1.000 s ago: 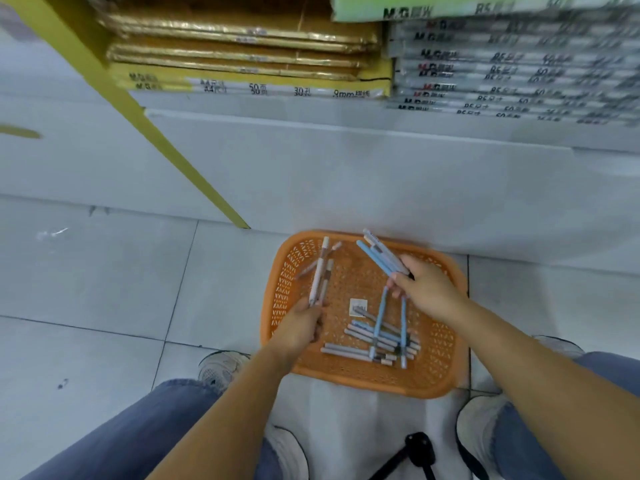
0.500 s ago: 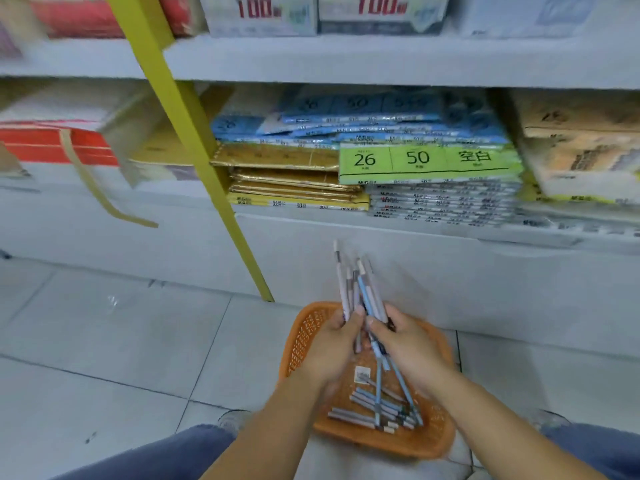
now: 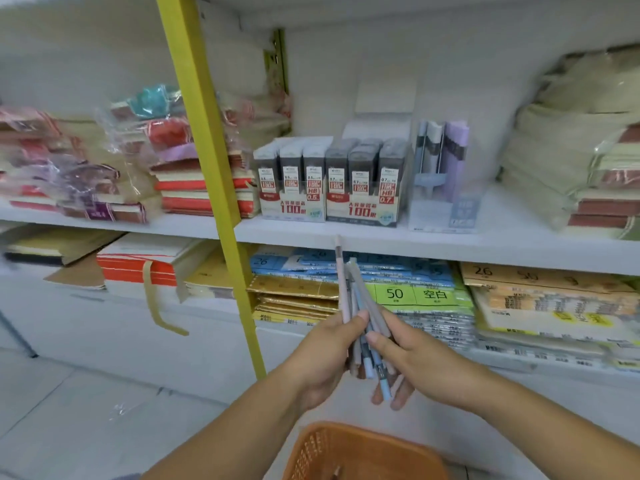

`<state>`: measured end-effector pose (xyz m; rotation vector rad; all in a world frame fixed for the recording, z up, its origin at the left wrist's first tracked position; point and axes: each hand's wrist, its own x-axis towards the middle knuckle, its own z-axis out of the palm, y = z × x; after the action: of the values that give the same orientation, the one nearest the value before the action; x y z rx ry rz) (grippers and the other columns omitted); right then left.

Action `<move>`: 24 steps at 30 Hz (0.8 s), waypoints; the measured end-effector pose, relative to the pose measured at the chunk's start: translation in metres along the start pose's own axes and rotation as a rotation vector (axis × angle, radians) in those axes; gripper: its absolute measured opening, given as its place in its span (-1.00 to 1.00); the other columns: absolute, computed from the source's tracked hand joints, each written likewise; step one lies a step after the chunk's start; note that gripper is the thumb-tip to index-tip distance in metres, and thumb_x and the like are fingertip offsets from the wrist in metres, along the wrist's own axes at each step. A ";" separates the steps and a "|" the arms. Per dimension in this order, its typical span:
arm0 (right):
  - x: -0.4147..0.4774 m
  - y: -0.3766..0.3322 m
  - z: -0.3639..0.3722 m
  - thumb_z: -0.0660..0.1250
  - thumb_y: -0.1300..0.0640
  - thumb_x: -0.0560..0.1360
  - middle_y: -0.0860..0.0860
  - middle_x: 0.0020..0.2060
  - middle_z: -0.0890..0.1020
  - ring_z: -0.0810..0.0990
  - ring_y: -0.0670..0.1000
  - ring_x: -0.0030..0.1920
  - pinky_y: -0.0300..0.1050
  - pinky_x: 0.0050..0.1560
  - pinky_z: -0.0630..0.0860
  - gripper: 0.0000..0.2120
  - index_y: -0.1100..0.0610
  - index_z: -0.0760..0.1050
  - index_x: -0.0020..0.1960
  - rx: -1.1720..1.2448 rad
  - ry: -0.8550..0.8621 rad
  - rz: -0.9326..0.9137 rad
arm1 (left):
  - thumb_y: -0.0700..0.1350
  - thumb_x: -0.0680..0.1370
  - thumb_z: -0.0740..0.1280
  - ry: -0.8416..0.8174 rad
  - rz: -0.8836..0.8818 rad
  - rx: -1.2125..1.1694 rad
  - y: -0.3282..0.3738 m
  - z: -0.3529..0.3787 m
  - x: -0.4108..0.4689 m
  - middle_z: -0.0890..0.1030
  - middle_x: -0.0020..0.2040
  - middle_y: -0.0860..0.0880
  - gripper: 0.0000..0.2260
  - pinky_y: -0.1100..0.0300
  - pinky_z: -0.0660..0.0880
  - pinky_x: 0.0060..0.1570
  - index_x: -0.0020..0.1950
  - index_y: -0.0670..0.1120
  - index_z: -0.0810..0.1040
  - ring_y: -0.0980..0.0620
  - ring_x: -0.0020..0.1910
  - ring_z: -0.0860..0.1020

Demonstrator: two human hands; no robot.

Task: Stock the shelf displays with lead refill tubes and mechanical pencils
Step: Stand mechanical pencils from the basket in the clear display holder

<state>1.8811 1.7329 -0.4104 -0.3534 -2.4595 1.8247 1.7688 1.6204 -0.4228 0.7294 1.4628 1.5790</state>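
Observation:
A bundle of mechanical pencils [image 3: 349,296], pink, grey and light blue, stands nearly upright in front of the lower shelf. My left hand [image 3: 322,358] and my right hand [image 3: 412,358] both grip the bundle from either side. On the white shelf [image 3: 450,242] above stand two display boxes of lead refill tubes [image 3: 329,181], marked 0.5 and 0.7. To their right is a clear pencil display stand [image 3: 443,174] holding a few pencils. The orange basket [image 3: 363,452] sits on the floor below my hands.
A yellow shelf post [image 3: 214,188] runs down left of the refill boxes. Wrapped notebooks [image 3: 138,161] fill the shelf to the left, stacked paper packs [image 3: 581,168] the right. Envelopes and paper packs [image 3: 433,299] lie on the lower shelf.
Both hands lifted pencils out of the basket and joined them into one bundle. My view rose from the floor to the shelf with the refill boxes.

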 end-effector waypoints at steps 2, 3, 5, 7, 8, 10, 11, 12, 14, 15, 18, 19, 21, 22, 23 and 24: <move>0.001 -0.010 -0.009 0.12 -0.07 0.63 0.01 -0.19 0.68 0.70 0.17 -0.31 -0.02 -0.42 0.61 -0.54 -0.60 0.07 0.29 -0.058 0.015 -0.053 | 0.01 0.69 0.17 0.006 0.048 0.010 0.014 0.005 0.001 0.58 -0.21 -0.15 -0.70 0.12 0.41 -0.32 0.12 -0.15 0.60 -0.01 -0.33 0.51; 0.002 -0.013 -0.011 0.12 -0.07 0.63 0.01 -0.21 0.68 0.69 0.17 -0.33 -0.04 -0.45 0.60 -0.53 -0.61 0.05 0.28 -0.090 0.029 -0.072 | 0.01 0.70 0.17 0.023 0.071 0.030 0.018 0.007 0.003 0.59 -0.20 -0.15 -0.71 0.09 0.43 -0.29 0.10 -0.14 0.61 -0.02 -0.32 0.51; 0.006 -0.012 -0.012 0.11 -0.07 0.63 0.03 -0.23 0.67 0.68 0.17 -0.37 -0.06 -0.49 0.58 -0.50 -0.62 -0.01 0.30 -0.143 0.059 -0.087 | 0.00 0.70 0.17 0.079 0.102 0.082 0.019 0.010 0.006 0.62 -0.17 -0.14 -0.74 0.02 0.47 -0.19 0.09 -0.09 0.61 -0.06 -0.24 0.52; 0.012 -0.009 -0.012 0.10 -0.06 0.64 0.00 -0.21 0.66 0.67 0.15 -0.42 -0.08 -0.50 0.57 -0.47 -0.60 -0.09 0.32 -0.211 0.093 -0.083 | -0.03 0.70 0.18 0.133 0.112 0.098 0.018 0.012 0.012 0.64 -0.10 -0.15 -0.77 -0.02 0.50 -0.10 0.14 -0.06 0.60 -0.09 -0.14 0.54; 0.015 -0.008 -0.012 0.10 -0.07 0.63 -0.04 -0.18 0.64 0.66 0.12 -0.45 -0.10 -0.50 0.56 -0.45 -0.59 -0.12 0.33 -0.263 0.105 -0.078 | -0.05 0.70 0.18 0.147 0.107 0.077 0.017 0.013 0.014 0.64 -0.07 -0.16 -0.79 -0.03 0.51 -0.05 0.16 -0.06 0.59 -0.11 -0.10 0.54; 0.021 -0.008 -0.014 0.12 -0.08 0.62 -0.08 -0.16 0.64 0.61 0.08 -0.52 -0.13 -0.48 0.55 -0.44 -0.57 -0.13 0.34 -0.368 0.108 -0.091 | -0.08 0.70 0.19 0.140 0.096 0.004 0.018 0.010 0.016 0.64 -0.06 -0.18 -0.79 -0.08 0.49 -0.02 0.19 -0.10 0.58 -0.15 -0.09 0.54; 0.024 -0.009 -0.017 0.13 -0.09 0.62 -0.09 -0.16 0.65 0.58 0.06 -0.56 -0.11 -0.46 0.56 -0.45 -0.56 -0.12 0.35 -0.396 0.098 -0.101 | -0.09 0.69 0.20 0.122 0.087 -0.028 0.019 0.008 0.016 0.64 -0.08 -0.18 -0.79 -0.08 0.50 -0.06 0.19 -0.13 0.58 -0.14 -0.12 0.55; 0.025 -0.009 -0.019 0.14 -0.09 0.61 -0.08 -0.17 0.66 0.54 0.04 -0.59 -0.11 -0.46 0.56 -0.46 -0.54 -0.08 0.36 -0.404 0.080 -0.101 | -0.08 0.69 0.21 0.099 0.072 -0.050 0.019 0.005 0.015 0.63 -0.10 -0.19 -0.78 -0.05 0.52 -0.11 0.19 -0.16 0.57 -0.13 -0.17 0.56; 0.026 -0.010 -0.023 0.15 -0.10 0.62 -0.05 -0.23 0.69 0.48 -0.03 -0.60 -0.18 -0.48 0.50 -0.55 -0.46 0.04 0.37 -0.388 0.033 -0.091 | -0.06 0.67 0.24 0.091 0.040 -0.067 0.019 0.000 0.015 0.63 -0.13 -0.17 -0.76 0.03 0.56 -0.14 0.17 -0.19 0.58 -0.06 -0.21 0.58; 0.026 -0.010 -0.025 0.15 -0.11 0.62 -0.06 -0.27 0.69 0.48 -0.08 -0.58 -0.23 -0.47 0.47 -0.60 -0.42 0.10 0.36 -0.387 0.027 -0.097 | -0.06 0.66 0.25 0.107 0.031 -0.079 0.018 -0.003 0.015 0.63 -0.12 -0.17 -0.76 0.06 0.59 -0.08 0.16 -0.19 0.59 -0.03 -0.19 0.60; 0.026 -0.012 -0.033 0.12 -0.19 0.59 -0.17 -0.28 0.64 0.55 -0.21 -0.34 -0.24 -0.29 0.48 -0.73 -0.32 0.28 0.29 -0.444 0.166 -0.131 | -0.11 0.65 0.29 0.184 0.056 -0.174 0.019 -0.011 0.015 0.60 -0.14 -0.14 -0.86 0.14 0.62 -0.10 0.09 -0.16 0.57 0.02 -0.20 0.64; 0.026 -0.011 -0.036 0.10 -0.26 0.56 -0.14 -0.26 0.61 0.53 -0.20 -0.29 -0.13 -0.21 0.51 -0.77 -0.28 0.35 0.19 -0.456 0.223 -0.136 | -0.11 0.65 0.29 0.211 0.070 -0.193 0.021 -0.014 0.015 0.58 -0.18 -0.11 -0.87 0.16 0.62 -0.14 0.09 -0.15 0.56 0.04 -0.24 0.63; 0.022 -0.010 -0.040 0.05 -0.36 0.52 -0.08 -0.33 0.50 0.44 -0.11 -0.35 -0.04 -0.23 0.42 -0.79 -0.29 0.34 -0.06 -0.429 0.271 -0.114 | -0.08 0.64 0.29 0.250 0.103 -0.179 0.025 -0.022 0.014 0.55 -0.26 -0.06 -0.86 0.17 0.60 -0.17 0.08 -0.15 0.54 0.06 -0.31 0.57; 0.020 -0.009 -0.041 0.03 -0.35 0.50 -0.08 -0.35 0.44 0.38 -0.08 -0.38 -0.04 -0.24 0.36 -0.79 -0.27 0.31 -0.15 -0.400 0.277 -0.109 | -0.07 0.64 0.29 0.258 0.125 -0.156 0.027 -0.027 0.013 0.53 -0.30 -0.04 -0.85 0.18 0.59 -0.19 0.06 -0.14 0.54 0.05 -0.33 0.53; 0.018 -0.009 -0.041 0.03 -0.29 0.49 -0.08 -0.36 0.41 0.34 -0.06 -0.38 -0.03 -0.24 0.33 -0.81 -0.24 0.28 -0.19 -0.374 0.284 -0.106 | -0.05 0.64 0.29 0.264 0.146 -0.134 0.029 -0.030 0.013 0.52 -0.32 -0.04 -0.84 0.19 0.57 -0.21 0.05 -0.14 0.54 0.04 -0.33 0.51; 0.016 -0.008 -0.042 0.05 -0.22 0.51 -0.07 -0.36 0.40 0.32 -0.04 -0.37 -0.03 -0.25 0.32 -0.83 -0.21 0.26 -0.21 -0.358 0.298 -0.107 | -0.04 0.64 0.28 0.271 0.162 -0.117 0.030 -0.032 0.012 0.52 -0.33 -0.03 -0.83 0.19 0.55 -0.23 0.04 -0.14 0.54 0.03 -0.33 0.50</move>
<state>1.8718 1.7737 -0.3918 -0.4619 -2.5226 1.1873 1.7298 1.6158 -0.3993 0.5956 1.5176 1.9321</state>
